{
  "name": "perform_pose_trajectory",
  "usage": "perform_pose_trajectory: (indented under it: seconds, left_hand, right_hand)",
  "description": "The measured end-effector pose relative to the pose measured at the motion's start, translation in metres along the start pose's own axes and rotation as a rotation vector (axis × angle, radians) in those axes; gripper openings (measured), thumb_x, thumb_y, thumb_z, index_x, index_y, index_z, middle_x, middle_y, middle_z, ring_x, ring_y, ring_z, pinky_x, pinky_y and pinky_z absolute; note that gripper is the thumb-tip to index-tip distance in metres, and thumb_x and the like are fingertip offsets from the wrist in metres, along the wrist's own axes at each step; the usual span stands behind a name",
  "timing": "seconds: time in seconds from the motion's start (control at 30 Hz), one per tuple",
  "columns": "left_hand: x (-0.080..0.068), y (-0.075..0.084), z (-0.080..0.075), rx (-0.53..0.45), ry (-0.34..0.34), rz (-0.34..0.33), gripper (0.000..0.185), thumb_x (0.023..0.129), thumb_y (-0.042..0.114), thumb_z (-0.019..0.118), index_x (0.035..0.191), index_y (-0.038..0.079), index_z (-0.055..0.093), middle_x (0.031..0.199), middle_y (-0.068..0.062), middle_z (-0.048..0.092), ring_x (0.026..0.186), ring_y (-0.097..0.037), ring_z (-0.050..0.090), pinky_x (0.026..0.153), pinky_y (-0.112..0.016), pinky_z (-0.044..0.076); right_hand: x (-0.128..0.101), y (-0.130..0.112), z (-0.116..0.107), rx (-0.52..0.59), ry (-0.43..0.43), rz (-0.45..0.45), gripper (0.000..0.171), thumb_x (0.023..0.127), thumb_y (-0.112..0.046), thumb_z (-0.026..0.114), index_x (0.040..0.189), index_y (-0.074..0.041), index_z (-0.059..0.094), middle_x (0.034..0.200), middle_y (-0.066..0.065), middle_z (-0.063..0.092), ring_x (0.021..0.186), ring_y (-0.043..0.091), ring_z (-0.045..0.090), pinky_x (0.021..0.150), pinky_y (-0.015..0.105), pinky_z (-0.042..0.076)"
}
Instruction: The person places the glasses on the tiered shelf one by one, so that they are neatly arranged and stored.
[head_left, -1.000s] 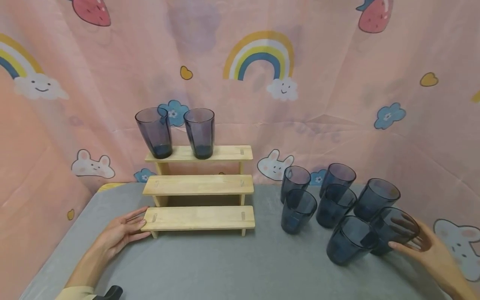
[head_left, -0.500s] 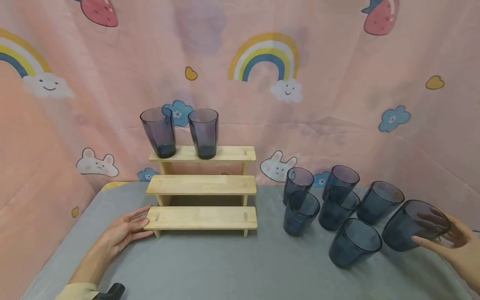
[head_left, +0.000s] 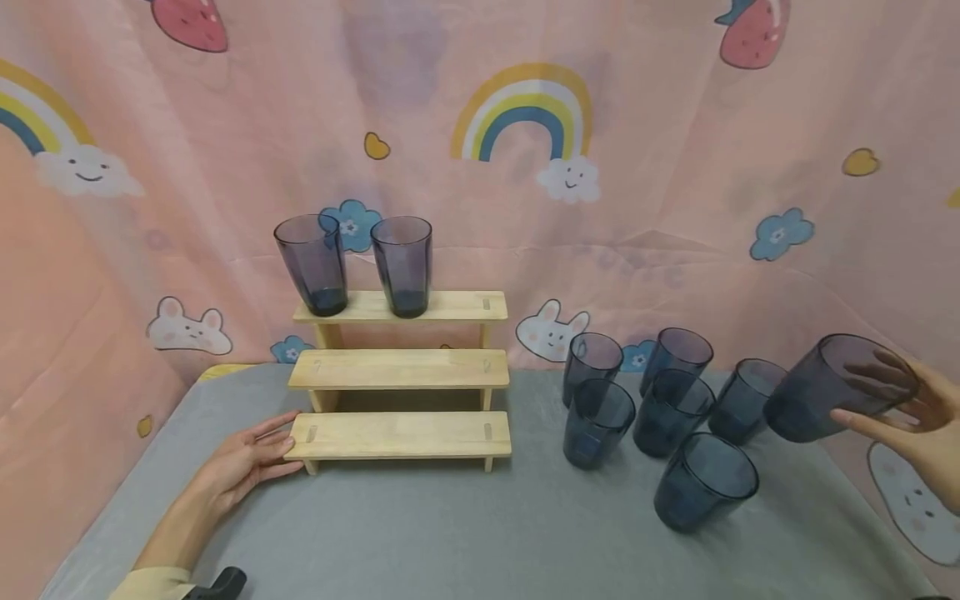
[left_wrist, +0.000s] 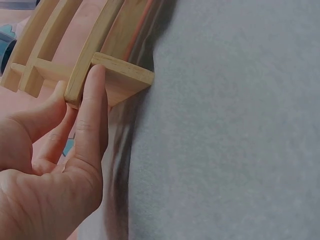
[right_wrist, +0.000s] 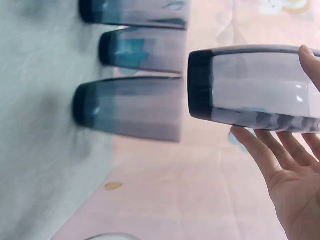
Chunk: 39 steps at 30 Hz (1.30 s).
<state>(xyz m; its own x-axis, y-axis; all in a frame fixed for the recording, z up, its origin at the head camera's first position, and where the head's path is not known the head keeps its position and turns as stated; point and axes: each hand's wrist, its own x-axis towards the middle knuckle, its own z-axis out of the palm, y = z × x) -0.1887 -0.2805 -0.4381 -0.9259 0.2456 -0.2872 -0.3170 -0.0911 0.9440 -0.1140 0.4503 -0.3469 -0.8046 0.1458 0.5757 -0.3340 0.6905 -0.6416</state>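
Observation:
My right hand [head_left: 930, 437] grips a dark tinted drinking glass [head_left: 813, 392] round its side at the far right, tilted and raised off the table. In the right wrist view the glass [right_wrist: 255, 82] has its thick dark base facing away from the palm, with thumb and fingers on opposite sides. With thumb and fingertips my left hand [head_left: 236, 467] pinches the left end of the lowest step of a three-step wooden stand [head_left: 405, 435]. Two matching glasses stand on the top step: a left glass [head_left: 315, 267] and a right glass [head_left: 405, 271].
Several more tinted glasses stand upright in a cluster on the grey-covered table [head_left: 465, 533], right of the stand; the nearest glass [head_left: 705, 483] is at the front. A pink patterned curtain [head_left: 660, 125] hangs close behind.
My right hand has lifted one glass from the right side of the cluster, moving it up and outward to the right. The left hand keeps its hold on the stand.

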Motion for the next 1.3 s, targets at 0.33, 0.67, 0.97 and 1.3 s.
perform_pose_trajectory:
  seconds: [0.33,0.67,0.97,1.3]
  left_hand:
    - [-0.001,0.001,0.001,0.0,0.008,0.005,0.075,0.098,0.002,0.057,0.156,-0.002,0.008,0.151,-0.035,0.015,0.104,-0.017,0.064,0.094,-0.041,0.053]
    - [0.001,0.0,0.001,-0.01,0.01,-0.002,0.075,0.099,0.003,0.057,0.156,0.0,0.009,0.153,-0.034,0.013,0.104,-0.017,0.064,0.094,-0.041,0.054]
    - [0.0,0.001,-0.001,-0.033,0.01,0.003,0.077,0.097,0.003,0.06,0.156,-0.002,0.01,0.133,-0.019,0.045,0.104,-0.018,0.064,0.094,-0.042,0.054]
    - [0.0,0.002,-0.001,-0.036,0.013,0.001,0.078,0.096,0.002,0.061,0.156,-0.002,0.01,0.129,-0.013,0.049,0.104,-0.019,0.065,0.093,-0.042,0.054]
  right_hand:
    - [0.025,-0.035,0.023,-0.097,-0.042,0.131,0.08,0.09,-0.009,0.071,0.155,-0.028,0.029,0.13,-0.026,0.045,0.138,0.006,0.036,0.118,0.037,0.027]
    - [0.053,-0.066,0.056,0.002,-0.145,0.101,0.082,0.083,-0.012,0.081,0.151,-0.028,0.039,0.123,-0.021,0.054,0.11,-0.006,0.049,0.073,0.001,0.046]
    - [0.073,-0.092,0.098,0.132,-0.162,0.054,0.079,0.081,-0.008,0.081,0.149,-0.024,0.043,0.124,-0.012,0.059,0.109,-0.004,0.052,0.079,0.004,0.047]
    - [0.092,-0.122,0.14,0.177,-0.212,-0.002,0.078,0.082,-0.014,0.081,0.149,-0.024,0.043,0.133,0.008,0.058,0.124,0.029,0.054,0.081,0.01,0.05]
